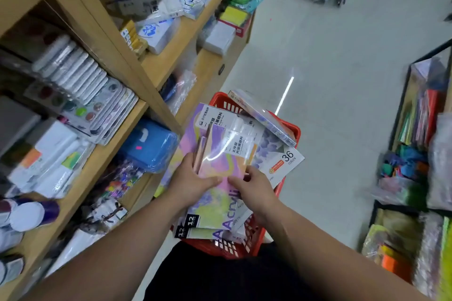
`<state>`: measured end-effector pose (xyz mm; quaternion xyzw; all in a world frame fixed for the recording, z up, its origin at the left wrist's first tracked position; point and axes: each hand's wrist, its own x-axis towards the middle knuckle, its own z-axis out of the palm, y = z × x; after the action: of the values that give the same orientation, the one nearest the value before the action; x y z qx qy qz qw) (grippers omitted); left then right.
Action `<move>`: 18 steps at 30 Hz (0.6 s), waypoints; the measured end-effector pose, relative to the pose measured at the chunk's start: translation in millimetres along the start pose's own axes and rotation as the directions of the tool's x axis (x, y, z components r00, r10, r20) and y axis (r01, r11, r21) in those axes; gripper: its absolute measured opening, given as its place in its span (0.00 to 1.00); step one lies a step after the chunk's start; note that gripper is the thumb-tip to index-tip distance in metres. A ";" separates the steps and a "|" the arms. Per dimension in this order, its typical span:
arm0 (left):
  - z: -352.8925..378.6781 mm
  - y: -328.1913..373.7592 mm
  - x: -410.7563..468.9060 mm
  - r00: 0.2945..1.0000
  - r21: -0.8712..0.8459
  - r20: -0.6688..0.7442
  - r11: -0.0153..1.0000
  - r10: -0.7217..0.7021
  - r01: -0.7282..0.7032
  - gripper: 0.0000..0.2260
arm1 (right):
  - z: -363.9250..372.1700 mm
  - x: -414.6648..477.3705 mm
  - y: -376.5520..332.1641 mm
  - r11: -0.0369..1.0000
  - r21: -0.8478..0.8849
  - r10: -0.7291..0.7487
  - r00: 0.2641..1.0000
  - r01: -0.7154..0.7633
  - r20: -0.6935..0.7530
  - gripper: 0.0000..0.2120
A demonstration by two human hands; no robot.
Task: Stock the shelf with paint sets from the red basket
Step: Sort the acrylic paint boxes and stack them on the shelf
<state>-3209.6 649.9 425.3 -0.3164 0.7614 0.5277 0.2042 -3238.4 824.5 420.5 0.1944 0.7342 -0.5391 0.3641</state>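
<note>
Paint sets (220,154): a small bundle of shrink-wrapped pink/purple acrylic boxes, lifted just above the pile in the red basket (292,129). Left hand (193,178) grasps the bundle's left edge, thumb on top, fingers underneath. Right hand (252,186) pinches the lower right corner, fingers curled on the wrap. Both hands closed on the same bundle.

Below it in the basket: more acrylic boxes marked 12 (190,222), a white box marked 36 colors (283,159), and another flat box (261,115) leaning on the far rim. Basket sits on the floor (342,56) right in front of the person, beside the wooden shelf (122,129).

Step in hand, as I judge it: lift the bundle clear and carry it left to the shelf. Doing it well: keep both hands on it since the wrap looks slick and several boxes are stacked loosely; square the edges before moving; lift straight up so the 36-colour box isn't dragged out.

In the way: shelf bays are crowded. Paint palettes (97,105) and white boxes (49,154) fill the middle bay; a blue case (149,146) sits in the bay below, nearest the basket. Free slot not clearly visible; picture is blurred at the left. Shelf upright (137,63) lies between the bays, so swing wide of it. A wire rack of craft stuff (415,154) stands well apart on the right, no obstacle.
</note>
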 end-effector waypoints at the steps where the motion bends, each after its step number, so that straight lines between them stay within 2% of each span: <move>1: -1.4 -1.9 -3.5 1.000 -0.056 -0.024 0.998 -0.017 0.016 0.39 | -3.8 1.5 -2.3 1.000 0.001 -0.007 1.000 0.007 0.026 0.18; 3: -3.4 -5.1 -13.0 0.995 -0.156 -0.070 0.986 -0.067 0.055 0.40 | -16.6 2.6 -5.3 1.000 -0.011 -0.023 0.995 0.024 0.098 0.28; 5: -4.0 -4.9 -27.6 0.989 -0.274 -0.113 0.960 -0.091 0.057 0.32 | -30.6 -0.2 -13.1 0.996 -0.027 -0.076 0.985 0.081 0.156 0.32; 6: -4.4 -3.3 -36.2 0.987 -0.332 -0.128 0.942 -0.101 0.053 0.28 | -35.9 -0.5 -15.9 0.995 -0.015 -0.096 0.976 0.100 0.194 0.38; 8: -5.6 3.0 -55.9 0.985 -0.400 -0.143 0.916 -0.099 0.034 0.24 | -41.5 -3.5 -28.1 0.995 0.018 -0.104 0.948 0.103 0.300 0.51; 9: -6.2 6.7 -65.4 0.986 -0.419 -0.143 0.908 -0.089 0.021 0.24 | -40.6 -7.0 -35.9 0.995 0.043 -0.102 0.928 0.093 0.358 0.51; 11: -8.9 15.1 -84.7 0.986 -0.458 -0.153 0.889 -0.064 -0.013 0.25 | -35.8 -11.0 -47.1 0.992 0.089 -0.119 0.880 0.088 0.459 0.44; 15: -23.7 28.3 -118.5 0.971 -0.522 -0.238 0.847 -0.037 -0.096 0.24 | -24.1 -32.5 -75.8 0.978 0.110 -0.208 0.820 0.176 0.534 0.25; 18: -43.7 33.7 -140.8 0.953 -0.536 -0.304 0.828 -0.006 -0.166 0.24 | -11.2 -54.4 -96.9 0.965 0.131 -0.262 0.783 0.228 0.564 0.24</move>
<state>-3131.2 654.8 554.5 -0.4039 0.6093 0.6815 -0.0341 -3271.9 807.5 525.7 -0.0649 0.5928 -0.6354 0.4906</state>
